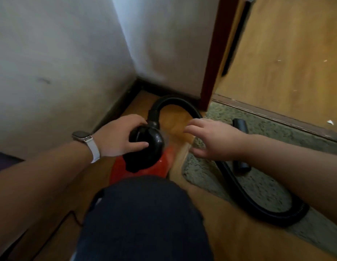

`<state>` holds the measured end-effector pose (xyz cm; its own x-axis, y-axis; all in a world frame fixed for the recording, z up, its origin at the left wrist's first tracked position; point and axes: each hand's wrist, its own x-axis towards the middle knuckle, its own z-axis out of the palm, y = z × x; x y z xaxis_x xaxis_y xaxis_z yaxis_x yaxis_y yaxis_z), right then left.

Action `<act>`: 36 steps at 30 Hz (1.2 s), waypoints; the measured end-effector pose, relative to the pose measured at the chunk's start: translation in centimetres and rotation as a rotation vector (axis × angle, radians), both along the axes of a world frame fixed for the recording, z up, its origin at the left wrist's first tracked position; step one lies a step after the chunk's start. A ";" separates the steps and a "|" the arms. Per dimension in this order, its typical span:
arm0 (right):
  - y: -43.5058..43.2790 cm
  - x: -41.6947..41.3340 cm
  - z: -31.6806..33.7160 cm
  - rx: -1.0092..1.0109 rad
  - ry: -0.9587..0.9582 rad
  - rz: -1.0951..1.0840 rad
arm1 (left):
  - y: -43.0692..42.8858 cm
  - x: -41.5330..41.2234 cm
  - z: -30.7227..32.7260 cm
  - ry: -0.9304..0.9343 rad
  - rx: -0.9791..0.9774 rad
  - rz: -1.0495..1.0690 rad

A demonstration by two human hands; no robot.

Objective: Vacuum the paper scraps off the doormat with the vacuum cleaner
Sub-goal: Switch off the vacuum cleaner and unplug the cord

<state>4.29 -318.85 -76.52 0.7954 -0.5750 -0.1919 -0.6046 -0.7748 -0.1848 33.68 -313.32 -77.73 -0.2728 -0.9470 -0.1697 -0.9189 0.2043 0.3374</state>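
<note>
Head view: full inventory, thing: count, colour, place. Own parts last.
vacuum cleaner: 1, red and black, floor by wall corner
hose: 1, black, loops from vacuum across doormat
nozzle: 1, black, on doormat
doormat: 1, grey-green, before door
paper scraps: few, white, at the door's foot
door: 1, wood, right
watch: 1, white strap, left wrist
left hand: on vacuum top
right hand: open, above hose
knee: dark trousers, centre bottom

A home, by a room's doorway: scuffed white walls (56,53) meeting in a corner over dark skirting (116,104), wood-look flooring (288,53), a dark red door frame (212,53), a shaggy grey-green doormat (267,181) at the threshold, a red household vacuum cleaner (145,147).
</note>
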 end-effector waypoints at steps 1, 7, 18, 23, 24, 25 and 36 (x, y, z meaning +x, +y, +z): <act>0.0 1.8 0.0 -0.006 0.006 0.039 | 0.9 1.1 -0.5 0.029 0.018 0.046; 0.3 10.3 -1.4 -0.071 0.014 0.283 | 5.3 5.0 -5.5 0.122 0.143 0.217; -0.8 17.7 -3.2 -0.125 0.304 0.607 | 8.3 5.8 -11.4 0.149 0.171 0.174; -2.0 18.4 -4.4 -0.034 0.194 0.540 | 8.3 6.6 -12.6 0.146 0.148 0.150; -2.3 18.5 -4.7 -0.028 0.158 0.520 | 8.1 7.1 -12.7 0.134 0.137 0.148; -2.5 18.7 -4.9 -0.024 0.132 0.503 | 7.8 7.5 -12.7 0.114 0.128 0.139; -2.8 19.1 -6.7 0.007 -0.068 0.385 | 6.2 9.5 -13.2 0.056 0.119 0.049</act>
